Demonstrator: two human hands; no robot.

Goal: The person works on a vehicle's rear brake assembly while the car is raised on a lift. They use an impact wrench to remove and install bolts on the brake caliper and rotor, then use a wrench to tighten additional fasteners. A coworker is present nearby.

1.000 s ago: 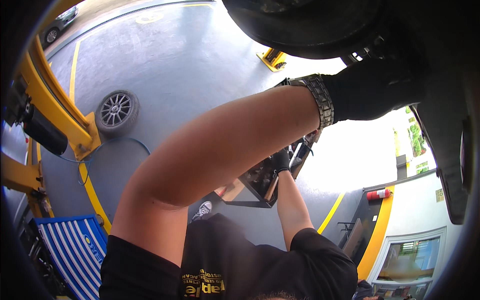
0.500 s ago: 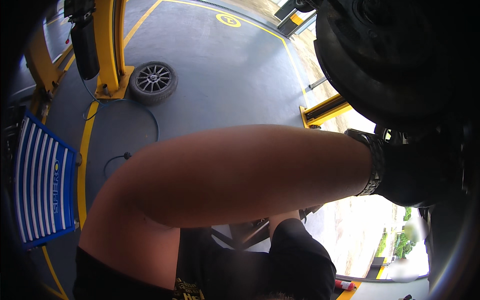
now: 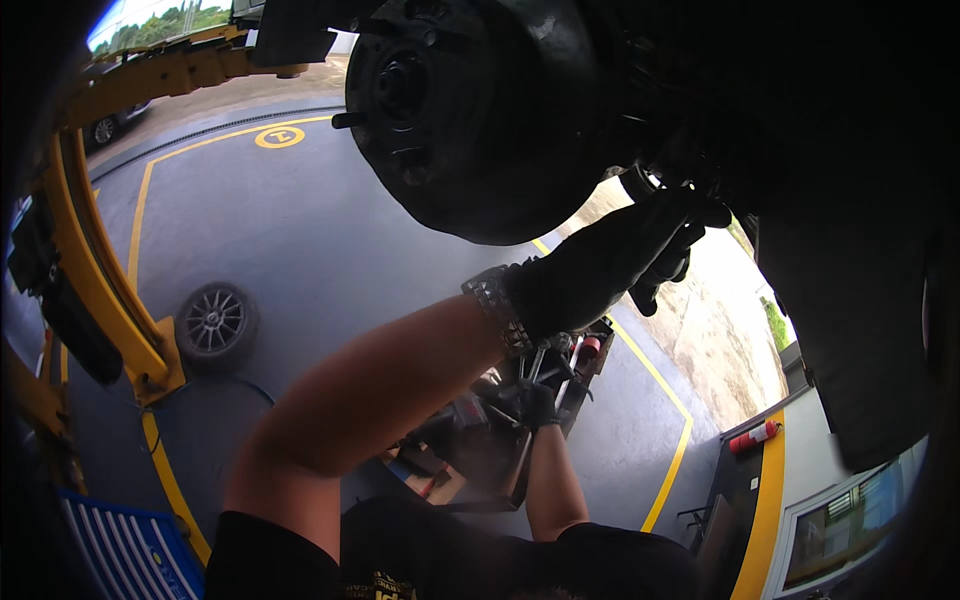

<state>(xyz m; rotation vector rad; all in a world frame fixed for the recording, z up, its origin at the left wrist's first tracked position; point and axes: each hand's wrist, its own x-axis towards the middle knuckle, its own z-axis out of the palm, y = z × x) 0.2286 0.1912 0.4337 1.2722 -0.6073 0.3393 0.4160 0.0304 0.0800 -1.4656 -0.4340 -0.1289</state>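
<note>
My left hand (image 3: 640, 245), in a black glove below a metal-banded watch (image 3: 500, 305), reaches up under the car behind the dark brake disc (image 3: 480, 130). Its fingers look apart beneath a dark underbody part; whether they touch it, shadow hides. Wheel studs stick out of the hub (image 3: 402, 85). Lower down, my right hand (image 3: 540, 405), also gloved in black, is among hand tools in a tool tray (image 3: 515, 480). It looks closed, but what lies in its fingers is too dark to make out. Chrome tools (image 3: 537, 360) and a red cylindrical item (image 3: 590, 347) lie beside it.
A loose wheel (image 3: 215, 322) lies on the grey floor near a yellow lift post (image 3: 105, 260). A blue tool cabinet (image 3: 125, 545) stands at lower left. The dark car body (image 3: 870, 330) hangs at the right, with a red fire extinguisher (image 3: 755, 437) beyond.
The view has shifted, bringing the brake disc toward the middle. My left hand now shows below the underbody. My right hand and the tool tray have come out from behind my left arm.
</note>
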